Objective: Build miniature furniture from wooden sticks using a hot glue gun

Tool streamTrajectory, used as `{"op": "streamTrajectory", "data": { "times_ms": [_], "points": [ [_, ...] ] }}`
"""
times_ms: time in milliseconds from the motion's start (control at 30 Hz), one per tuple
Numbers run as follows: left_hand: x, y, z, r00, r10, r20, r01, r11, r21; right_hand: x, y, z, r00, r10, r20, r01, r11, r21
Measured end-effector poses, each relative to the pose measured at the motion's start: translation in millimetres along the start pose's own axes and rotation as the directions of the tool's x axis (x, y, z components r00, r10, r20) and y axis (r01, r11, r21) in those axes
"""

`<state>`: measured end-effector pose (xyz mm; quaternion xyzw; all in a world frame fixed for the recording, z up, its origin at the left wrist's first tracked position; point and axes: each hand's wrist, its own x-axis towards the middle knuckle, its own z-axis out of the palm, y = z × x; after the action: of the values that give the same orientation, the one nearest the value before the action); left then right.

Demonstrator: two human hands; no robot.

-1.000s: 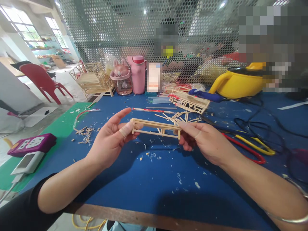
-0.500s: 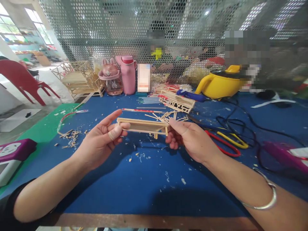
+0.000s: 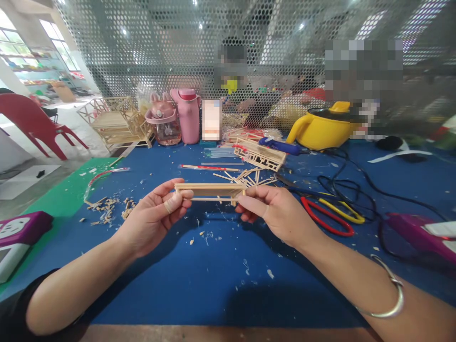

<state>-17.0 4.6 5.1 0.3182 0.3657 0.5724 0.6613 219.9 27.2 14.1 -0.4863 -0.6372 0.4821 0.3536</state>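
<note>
Between my hands, above the blue table mat [image 3: 199,294], is a small frame of thin wooden sticks [image 3: 210,190]. My left hand [image 3: 160,211] pinches its left end between thumb and fingers. At the opposite end, my right hand [image 3: 270,209] grips the frame, its thumb along the near side. White wrapping shows on both thumbs. Just behind the frame lie loose wooden sticks [image 3: 251,176] and a clear-and-red strip [image 3: 210,167]. A larger stick-built piece [image 3: 259,154] rests farther back.
Scissors with red and yellow handles [image 3: 331,218] and black cable [image 3: 342,180] lie at right. A blue glue gun [image 3: 281,146] sits near a yellow pot [image 3: 320,128]. Pink bottle [image 3: 188,116], phone [image 3: 212,121] and stick shelf model [image 3: 117,121] stand behind. Stick scraps [image 3: 105,209] lie left.
The frame has turned slightly to lie more level, its right end now nearer my right thumb and fingers. My right hand has shifted its grip and moved slightly left.
</note>
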Motion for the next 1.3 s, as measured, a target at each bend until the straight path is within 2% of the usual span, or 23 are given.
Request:
{"op": "streamTrajectory", "data": {
  "times_ms": [100, 200, 300, 400, 467, 533, 600, 633, 700, 767, 833, 900, 1000, 1067, 1133, 1233, 1300],
  "points": [
    [-0.2, 0.6, -1.2, 1.000, -0.011, 0.011, 0.010, 0.996, 0.085, 0.8, -0.2, -0.2, 0.997, -0.071, -0.022, 0.069, 0.994, -0.088],
    [3.6, 2.5, -4.9, 0.994, 0.100, -0.041, -0.086, 0.960, 0.267, -0.4, 0.4, 0.9, 0.956, -0.294, 0.000, 0.277, 0.901, -0.334],
    [12.2, 4.1, -10.8, 0.963, 0.267, -0.036, -0.221, 0.860, 0.460, -4.1, 3.8, 6.3, 0.867, -0.463, 0.185, 0.489, 0.717, -0.497],
    [25.6, 4.2, -18.1, 0.949, 0.316, 0.014, -0.269, 0.783, 0.560, -9.8, 7.8, 14.7, 0.763, -0.483, 0.430, 0.644, 0.512, -0.568],
    [36.7, 3.9, -24.2, 0.939, 0.338, 0.061, -0.287, 0.672, 0.682, -13.3, 8.7, 18.6, 0.727, -0.451, 0.518, 0.685, 0.434, -0.585],
    [47.5, 4.2, -31.3, 0.922, 0.373, 0.102, -0.286, 0.481, 0.829, -14.8, 8.1, 18.2, 0.719, -0.438, 0.540, 0.695, 0.429, -0.577],
    [54.8, 5.9, -38.2, 0.902, 0.423, 0.092, -0.260, 0.359, 0.896, -12.5, 6.9, 12.3, 0.731, -0.448, 0.515, 0.682, 0.462, -0.566],
    [56.0, 7.1, -40.7, 0.891, 0.448, 0.075, -0.244, 0.332, 0.911, -9.6, 6.5, 7.5, 0.753, -0.459, 0.472, 0.657, 0.485, -0.577],
    [52.1, 9.2, -41.8, 0.865, 0.498, 0.056, -0.227, 0.289, 0.930, -1.3, 6.8, -4.7, 0.823, -0.476, 0.311, 0.552, 0.535, -0.640],
    [40.1, 9.0, -36.5, 0.850, 0.513, 0.118, -0.252, 0.199, 0.947, 9.0, 9.5, -18.2, 0.893, -0.437, 0.110, 0.372, 0.576, -0.728],
    [23.3, 5.1, -26.0, 0.847, 0.458, 0.270, -0.338, 0.071, 0.939, 18.9, 14.5, -29.6, 0.933, -0.358, -0.029, 0.195, 0.574, -0.796],
    [7.4, -1.8, -14.3, 0.839, 0.335, 0.429, -0.438, -0.052, 0.898, 26.5, 20.5, -36.2, 0.955, -0.289, -0.073, 0.099, 0.537, -0.838],
    [-4.7, -12.4, -3.6, 0.854, 0.232, 0.465, -0.439, -0.157, 0.885, 33.0, 28.1, -36.2, 0.963, -0.261, -0.060, 0.080, 0.495, -0.865],
    [-3.8, -16.1, -3.5, 0.874, 0.215, 0.436, -0.408, -0.161, 0.898, 35.1, 30.7, -33.3, 0.966, -0.254, -0.049, 0.081, 0.476, -0.876],
    [1.0, -16.1, -7.3, 0.882, 0.232, 0.411, -0.392, -0.123, 0.912, 36.6, 31.8, -32.1, 0.968, -0.247, -0.047, 0.076, 0.464, -0.882],
    [7.8, -10.7, -14.5, 0.873, 0.313, 0.374, -0.384, -0.034, 0.923, 38.3, 32.5, -35.6, 0.970, -0.239, -0.049, 0.067, 0.455, -0.888],
    [10.2, -5.1, -18.0, 0.857, 0.408, 0.314, -0.369, 0.061, 0.927, 39.0, 33.1, -39.4, 0.970, -0.239, -0.047, 0.069, 0.453, -0.889]
  ]
}}
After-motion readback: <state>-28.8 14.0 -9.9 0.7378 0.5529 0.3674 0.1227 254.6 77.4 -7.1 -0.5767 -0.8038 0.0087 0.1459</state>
